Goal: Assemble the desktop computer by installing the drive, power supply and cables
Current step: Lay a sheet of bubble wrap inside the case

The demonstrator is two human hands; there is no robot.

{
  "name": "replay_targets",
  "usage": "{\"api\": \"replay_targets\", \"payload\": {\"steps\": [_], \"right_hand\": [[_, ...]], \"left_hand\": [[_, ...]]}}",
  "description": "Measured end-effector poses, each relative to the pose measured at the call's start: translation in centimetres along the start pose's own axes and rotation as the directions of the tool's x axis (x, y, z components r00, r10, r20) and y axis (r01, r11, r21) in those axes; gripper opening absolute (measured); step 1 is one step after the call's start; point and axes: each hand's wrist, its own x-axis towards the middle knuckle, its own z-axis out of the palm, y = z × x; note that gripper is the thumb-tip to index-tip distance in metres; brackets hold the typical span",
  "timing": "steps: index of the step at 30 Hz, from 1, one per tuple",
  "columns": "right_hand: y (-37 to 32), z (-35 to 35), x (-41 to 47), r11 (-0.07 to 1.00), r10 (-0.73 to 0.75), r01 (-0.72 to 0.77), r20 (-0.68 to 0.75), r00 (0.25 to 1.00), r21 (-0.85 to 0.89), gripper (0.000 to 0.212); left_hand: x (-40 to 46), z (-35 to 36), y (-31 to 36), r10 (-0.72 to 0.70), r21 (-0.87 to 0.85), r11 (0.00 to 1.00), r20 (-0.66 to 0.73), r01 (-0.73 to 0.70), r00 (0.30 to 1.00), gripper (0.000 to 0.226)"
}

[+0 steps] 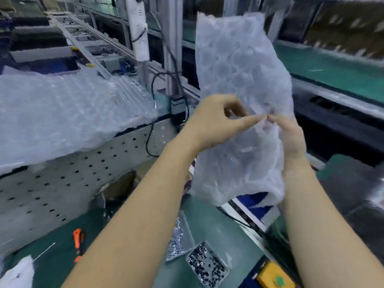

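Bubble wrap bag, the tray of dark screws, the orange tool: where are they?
Bubble wrap bag (239,59): head view, on its upper part.
Tray of dark screws (207,265): head view, on the screws inside.
Orange tool (77,238): head view, on its handle.

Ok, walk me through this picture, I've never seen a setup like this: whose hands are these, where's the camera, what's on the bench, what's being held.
There is no machine here: a person works with bare hands, and the single camera sits on their head, looking forward and down. The left hand and the right hand both pinch a sheet of bubble wrap, held up in front of them. Whether anything is inside it cannot be told. Below, on the green bench mat, lie two small trays of screws, an orange-handled tool and a yellow object. To the left, more bubble wrap lies piled on a perforated metal panel.
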Motion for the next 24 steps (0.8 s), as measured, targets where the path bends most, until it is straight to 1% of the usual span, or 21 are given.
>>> {"api": "replay_targets", "payload": {"steps": [1, 2, 3, 4, 5, 6, 7, 8, 9, 12, 14, 15, 16, 17, 18, 19, 20, 21, 22, 23, 24], "right_hand": [[-1.2, -2.2, -0.6, 1.0, -0.002, 0.002, -0.005, 1.0, -0.004, 0.055], [-2.7, -4.2, -1.6, 0.999, -0.002, 0.0, -0.077, 0.997, -0.032, 0.055], [-4.4, -6.8, -2.6, 0.993, -0.022, 0.002, -0.169, 0.985, -0.117, 0.056], [-6.6, -8.8, -4.1, 0.981, -0.047, -0.001, -0.241, 0.969, -0.192, 0.059], [-8.4, -10.6, -5.4, 0.97, -0.078, 0.004, -0.295, 0.952, -0.244, 0.059], [-10.1, -12.4, -6.8, 0.942, -0.131, 0.003, -0.36, 0.924, -0.336, 0.057], [-11.7, -14.2, -8.2, 0.88, -0.218, -0.021, -0.442, 0.87, -0.474, 0.053], [-13.3, -16.2, -9.8, 0.792, -0.323, -0.062, -0.503, 0.802, -0.608, 0.051], [-14.5, -18.1, -11.1, 0.716, -0.403, -0.113, -0.54, 0.738, -0.689, 0.054], [-18.8, -23.4, -15.9, 0.557, -0.583, -0.32, -0.635, 0.507, -0.767, 0.067], [-21.3, -25.8, -18.6, 0.417, -0.763, -0.364, -0.538, 0.357, -0.833, 0.059], [-22.5, -26.8, -19.6, 0.328, -0.849, -0.345, -0.434, 0.3, -0.88, 0.057], [-23.5, -27.7, -20.3, 0.197, -0.917, -0.317, -0.289, 0.275, -0.928, 0.058], [-24.4, -28.6, -20.9, 0.03, -0.95, -0.295, -0.119, 0.289, -0.955, 0.057], [-25.1, -29.5, -21.2, -0.148, -0.939, -0.272, 0.049, 0.341, -0.951, 0.057], [-25.5, -30.8, -21.4, -0.293, -0.891, -0.249, 0.169, 0.42, -0.923, 0.058], [-25.9, -32.1, -21.5, -0.377, -0.828, -0.233, 0.213, 0.519, -0.897, 0.06], [-25.9, -33.4, -21.7, -0.409, -0.754, -0.237, 0.18, 0.632, -0.881, 0.061], [-25.7, -34.8, -21.9, -0.409, -0.654, -0.264, 0.079, 0.752, -0.874, 0.061], [-25.2, -36.3, -22.2, -0.401, -0.517, -0.32, -0.076, 0.853, -0.858, 0.059], [-24.7, -37.9, -22.6, -0.418, -0.353, -0.394, -0.253, 0.901, -0.819, 0.057]], "left_hand": [[1.3, 1.6, -0.9, -0.017, 0.137, 0.989, -0.22, 0.048, 0.975, 0.034], [2.4, 3.6, -1.2, -0.088, 0.151, 0.978, -0.321, 0.142, 0.943, 0.05], [3.5, 5.9, -0.3, -0.232, 0.018, 0.969, -0.276, 0.247, 0.933, 0.072], [4.6, 8.6, 0.6, -0.387, -0.246, 0.901, -0.088, 0.356, 0.918, 0.087], [5.6, 11.3, 1.0, -0.446, -0.459, 0.756, 0.16, 0.466, 0.881, 0.089], [6.4, 14.1, 1.5, -0.396, -0.586, 0.615, 0.349, 0.528, 0.849, 0.075], [6.7, 16.6, 2.4, -0.333, -0.617, 0.566, 0.436, 0.547, 0.836, 0.054], [7.1, 19.5, 3.3, -0.275, -0.626, 0.579, 0.453, 0.523, 0.848, 0.038], [7.2, 21.7, 4.1, -0.235, -0.625, 0.614, 0.438, 0.482, 0.868, 0.029], [7.7, 28.9, 8.1, -0.082, -0.577, 0.716, 0.49, 0.393, 0.868, 0.02], [8.3, 32.8, 10.8, -0.006, -0.573, 0.758, 0.473, 0.312, 0.881, 0.012], [8.6, 34.7, 12.1, 0.028, -0.614, 0.749, 0.408, 0.251, 0.913, 0.013], [8.9, 36.5, 13.2, 0.048, -0.654, 0.734, 0.319, 0.183, 0.946, 0.015], [9.2, 38.4, 14.2, 0.053, -0.659, 0.743, 0.226, 0.113, 0.973, 0.016], [9.5, 40.4, 14.9, 0.063, -0.632, 0.773, 0.159, 0.052, 0.985, 0.008], [9.8, 42.2, 15.3, 0.039, -0.551, 0.833, 0.13, 0.04, 0.991, 0.01], [9.8, 44.1, 15.3, 0.012, -0.446, 0.893, 0.142, 0.053, 0.99, 0.02], [9.8, 45.8, 15.1, 0.005, -0.296, 0.953, 0.23, 0.065, 0.973, 0.018], [9.8, 47.5, 14.7, 0.03, -0.142, 0.99, 0.369, 0.025, 0.929, 0.012], [9.5, 49.0, 14.5, 0.055, -0.002, 0.998, 0.506, -0.063, 0.861, 0.024], [9.2, 50.5, 14.0, 0.056, 0.125, 0.978, 0.604, -0.165, 0.795, 0.037]]}}
